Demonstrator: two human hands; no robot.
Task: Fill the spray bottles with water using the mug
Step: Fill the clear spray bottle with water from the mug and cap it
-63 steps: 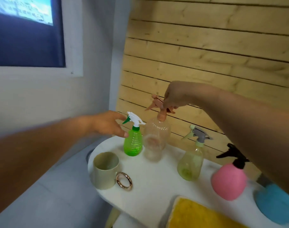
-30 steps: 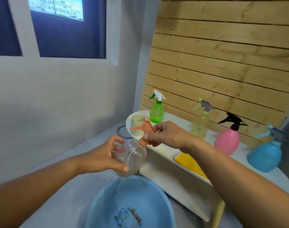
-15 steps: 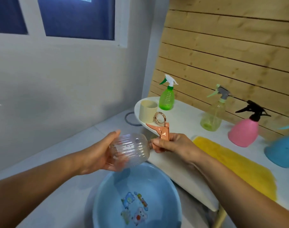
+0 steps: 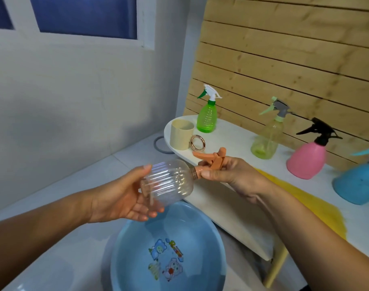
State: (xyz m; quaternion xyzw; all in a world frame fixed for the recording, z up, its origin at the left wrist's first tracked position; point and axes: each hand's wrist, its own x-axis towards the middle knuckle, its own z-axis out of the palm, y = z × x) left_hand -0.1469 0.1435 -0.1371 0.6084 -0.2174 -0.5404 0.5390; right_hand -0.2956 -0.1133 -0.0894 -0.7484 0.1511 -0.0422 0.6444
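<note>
A clear ribbed spray bottle [image 4: 171, 182] lies on its side in the air above a blue basin [image 4: 137, 248] on the floor. My left hand [image 4: 120, 196] grips its body from below. My right hand [image 4: 225, 173] pinches its orange spray head [image 4: 213, 159] at the neck. A cream mug [image 4: 181, 134] with a gold ring handle stands at the left end of the white table [image 4: 227, 139]. Along the back of the table stand a green bottle [image 4: 207, 114], a pale yellow-green bottle [image 4: 267, 135], a pink bottle [image 4: 309, 156] and a blue bottle [image 4: 359, 183].
A yellow cloth [image 4: 301, 198] lies on the table in front of the pink bottle. A wooden slat wall [image 4: 284, 49] backs the table. A white wall with a window is at left. A grey ring [image 4: 160, 143] lies on the floor beyond the table end.
I lifted the clear bottle off the table, brought it down over the basin and tipped it on its side. My left hand took hold of its body; my view dropped lower.
</note>
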